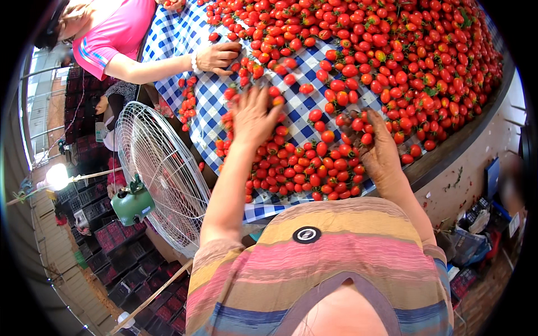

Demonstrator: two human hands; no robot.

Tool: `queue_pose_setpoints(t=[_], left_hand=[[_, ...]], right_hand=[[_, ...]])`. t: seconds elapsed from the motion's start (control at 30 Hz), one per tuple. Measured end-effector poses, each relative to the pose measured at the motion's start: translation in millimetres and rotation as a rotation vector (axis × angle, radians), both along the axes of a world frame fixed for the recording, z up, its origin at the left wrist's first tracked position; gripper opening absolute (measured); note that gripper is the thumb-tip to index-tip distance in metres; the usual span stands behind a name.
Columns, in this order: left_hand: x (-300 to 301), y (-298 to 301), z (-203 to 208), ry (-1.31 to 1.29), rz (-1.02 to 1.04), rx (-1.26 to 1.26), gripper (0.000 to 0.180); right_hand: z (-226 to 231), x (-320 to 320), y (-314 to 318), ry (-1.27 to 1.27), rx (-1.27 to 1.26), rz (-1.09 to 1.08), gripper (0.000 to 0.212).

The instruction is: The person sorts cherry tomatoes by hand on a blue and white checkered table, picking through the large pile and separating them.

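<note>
Small oval red cherry tomatoes (322, 168) lie in a loose band close to my body, on a blue-and-white checked cloth (305, 115). My left hand (255, 116) rests palm down at the left end of that band, fingers apart, with tomatoes beside and under it; its fingertips are slightly blurred. To the right, my right hand (376, 147) curls around a few cherry tomatoes, which show between thumb and fingers. Its fingers look dark and soiled. A big heap of cherry tomatoes (426, 73) rises beyond it, some with green stems.
Across the table's left corner reaches a co-worker's hand (217, 57) with a white bracelet, close to my left hand. A large caged fan (162, 179) stands against the table's left side. Stacked dark crates (117, 241) cover the floor behind it. The table's raised rim (448, 151) curves along the right.
</note>
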State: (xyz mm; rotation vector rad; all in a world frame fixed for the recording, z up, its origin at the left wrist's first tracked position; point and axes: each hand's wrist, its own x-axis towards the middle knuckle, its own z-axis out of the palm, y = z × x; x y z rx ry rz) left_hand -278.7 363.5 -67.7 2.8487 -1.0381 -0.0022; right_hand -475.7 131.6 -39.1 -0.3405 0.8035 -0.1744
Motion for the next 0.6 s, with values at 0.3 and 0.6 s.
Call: queue_pose_setpoints(t=[0.3,0.6], left_hand=[[13,-113,48,-0.045,-0.341,-0.238,0.04],[27,-177,14,0.21,-0.465,0.029,0.047]], right_hand=[[26,1,13,-0.048,-0.25,0.394,0.026],[22,-3,4,-0.075,-0.072,0.195,0.023]])
